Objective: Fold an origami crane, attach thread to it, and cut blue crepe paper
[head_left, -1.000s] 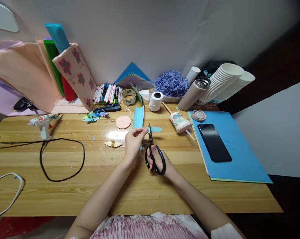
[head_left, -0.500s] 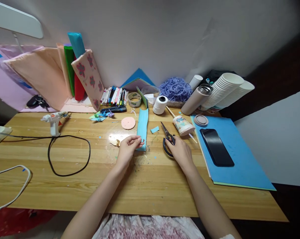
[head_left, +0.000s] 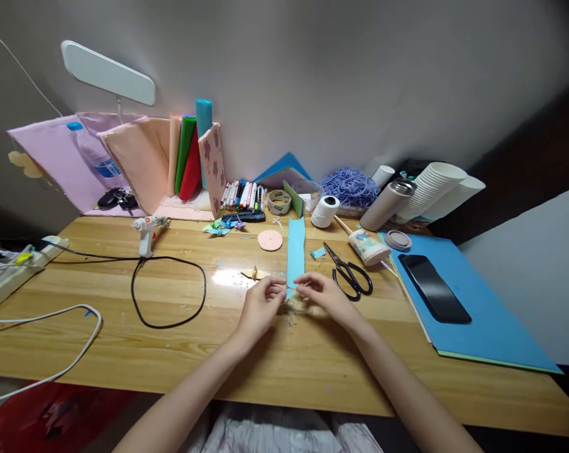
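Note:
A light-blue paper strip [head_left: 296, 245] lies lengthwise on the table in front of me. At its near end my left hand [head_left: 264, 305] and my right hand [head_left: 324, 296] meet, fingertips pinched close together. A thin, dark, thread-like bit spans the small gap between them, too fine to name. Black-handled scissors [head_left: 348, 274] lie on the table, blades partly apart, just right of my right hand. Beside them are a small blue scrap [head_left: 318, 253] and a decorated paper cup piece on a stick [head_left: 368, 246]. A pink disc [head_left: 270, 240] lies left of the strip.
A glue gun [head_left: 146, 234] with a looped black cord stands at left. Markers [head_left: 243, 195], a tape roll [head_left: 279, 201], a thread spool [head_left: 325, 212] and a flask [head_left: 388, 206] line the back. A phone [head_left: 434, 288] rests on blue sheets [head_left: 491, 308] at right.
My right hand has let go of the scissors, which now lie on the table, and has moved left to meet my left hand. The camera view has shifted, so everything appears further right.

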`<action>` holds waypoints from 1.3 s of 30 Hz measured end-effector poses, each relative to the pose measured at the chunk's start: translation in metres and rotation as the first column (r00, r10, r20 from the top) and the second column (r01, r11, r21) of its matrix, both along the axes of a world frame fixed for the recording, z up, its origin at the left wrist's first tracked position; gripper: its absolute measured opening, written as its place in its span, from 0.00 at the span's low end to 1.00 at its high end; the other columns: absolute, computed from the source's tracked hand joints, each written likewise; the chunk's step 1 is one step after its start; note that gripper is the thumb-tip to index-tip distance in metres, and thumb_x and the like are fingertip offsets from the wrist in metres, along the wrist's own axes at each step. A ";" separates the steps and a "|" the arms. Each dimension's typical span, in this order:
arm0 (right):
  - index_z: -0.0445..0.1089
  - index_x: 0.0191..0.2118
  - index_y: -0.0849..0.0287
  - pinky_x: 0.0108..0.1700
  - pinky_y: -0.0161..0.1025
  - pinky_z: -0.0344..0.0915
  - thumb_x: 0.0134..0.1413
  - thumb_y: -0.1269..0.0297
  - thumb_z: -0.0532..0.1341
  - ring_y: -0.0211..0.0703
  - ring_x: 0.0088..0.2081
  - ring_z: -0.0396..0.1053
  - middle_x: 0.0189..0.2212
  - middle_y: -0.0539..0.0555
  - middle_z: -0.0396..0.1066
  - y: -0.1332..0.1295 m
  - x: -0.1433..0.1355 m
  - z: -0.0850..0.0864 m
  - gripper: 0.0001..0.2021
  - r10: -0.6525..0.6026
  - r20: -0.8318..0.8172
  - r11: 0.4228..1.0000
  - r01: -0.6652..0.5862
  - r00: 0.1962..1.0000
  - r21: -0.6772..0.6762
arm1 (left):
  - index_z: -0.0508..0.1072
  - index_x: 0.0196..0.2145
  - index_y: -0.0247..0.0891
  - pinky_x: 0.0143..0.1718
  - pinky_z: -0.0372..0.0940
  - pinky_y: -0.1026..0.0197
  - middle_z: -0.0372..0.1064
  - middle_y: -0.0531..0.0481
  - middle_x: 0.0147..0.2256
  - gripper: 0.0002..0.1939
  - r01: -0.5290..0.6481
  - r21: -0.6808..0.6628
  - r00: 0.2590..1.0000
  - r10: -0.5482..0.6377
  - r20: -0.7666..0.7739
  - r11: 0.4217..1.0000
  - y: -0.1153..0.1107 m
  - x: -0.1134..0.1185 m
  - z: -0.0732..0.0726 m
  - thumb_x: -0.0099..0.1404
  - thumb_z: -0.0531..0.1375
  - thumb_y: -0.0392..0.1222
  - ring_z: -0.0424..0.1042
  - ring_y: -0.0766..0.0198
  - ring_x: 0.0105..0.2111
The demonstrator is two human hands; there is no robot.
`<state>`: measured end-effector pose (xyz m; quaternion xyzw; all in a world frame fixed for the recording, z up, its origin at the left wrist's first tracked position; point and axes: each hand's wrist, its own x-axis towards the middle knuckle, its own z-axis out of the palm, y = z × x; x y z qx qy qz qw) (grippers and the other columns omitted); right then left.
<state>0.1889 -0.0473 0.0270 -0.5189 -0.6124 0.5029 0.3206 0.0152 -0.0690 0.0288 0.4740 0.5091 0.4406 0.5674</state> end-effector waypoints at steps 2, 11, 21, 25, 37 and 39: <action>0.68 0.32 0.62 0.29 0.35 0.63 0.45 0.55 0.63 0.37 0.26 0.65 0.26 0.51 0.68 -0.002 -0.014 -0.003 0.14 0.045 -0.109 0.996 -0.053 0.993 -0.069 | 0.69 0.34 0.34 0.32 0.66 0.64 0.70 0.49 0.27 0.07 0.021 0.053 0.999 -0.019 -0.033 0.998 -0.001 0.001 -0.004 0.55 0.59 0.38 0.72 0.65 0.29; 0.69 0.32 0.62 0.35 0.42 0.64 0.49 0.55 0.58 0.43 0.29 0.67 0.28 0.56 0.70 0.031 0.022 -0.022 0.14 -0.292 0.236 0.934 0.222 0.927 0.280 | 0.71 0.33 0.38 0.31 0.65 0.62 0.72 0.47 0.33 0.10 -0.064 0.348 0.907 0.200 -0.370 0.935 0.006 -0.067 0.012 0.59 0.57 0.47 0.71 0.61 0.31; 0.51 0.61 0.50 0.61 0.58 0.43 0.60 0.57 0.51 0.49 0.61 0.52 0.59 0.57 0.56 0.013 0.012 -0.021 0.24 0.219 0.677 0.710 -0.590 0.703 0.384 | 0.69 0.33 0.37 0.32 0.60 0.62 0.68 0.47 0.32 0.13 -0.346 0.552 0.523 0.644 -0.558 0.759 0.007 -0.168 -0.013 0.62 0.52 0.49 0.67 0.61 0.31; 0.59 0.57 0.51 0.61 0.60 0.41 0.62 0.58 0.47 0.49 0.59 0.56 0.56 0.56 0.61 0.018 0.036 -0.030 0.20 0.155 0.652 0.770 -0.505 0.742 0.391 | 0.69 0.33 0.37 0.32 0.60 0.61 0.69 0.47 0.32 0.14 -0.488 0.520 0.479 0.713 -0.512 0.701 0.006 -0.183 -0.018 0.61 0.52 0.50 0.67 0.61 0.29; 0.68 0.39 0.57 0.47 0.49 0.61 0.59 0.65 0.49 0.49 0.42 0.67 0.37 0.57 0.72 0.007 0.030 -0.027 0.12 -0.267 0.345 0.647 -0.098 0.900 0.757 | 0.70 0.33 0.37 0.32 0.61 0.61 0.70 0.46 0.32 0.16 -0.474 0.503 0.523 0.690 -0.500 0.723 0.005 -0.177 -0.019 0.60 0.52 0.52 0.68 0.61 0.30; 0.67 0.39 0.57 0.44 0.47 0.62 0.58 0.67 0.49 0.48 0.40 0.67 0.35 0.57 0.71 0.003 0.019 -0.026 0.10 -0.210 0.327 0.642 -0.122 0.921 0.757 | 0.70 0.34 0.37 0.32 0.62 0.61 0.70 0.46 0.33 0.16 -0.519 0.508 0.498 0.726 -0.474 0.687 0.005 -0.178 -0.017 0.60 0.52 0.52 0.68 0.61 0.30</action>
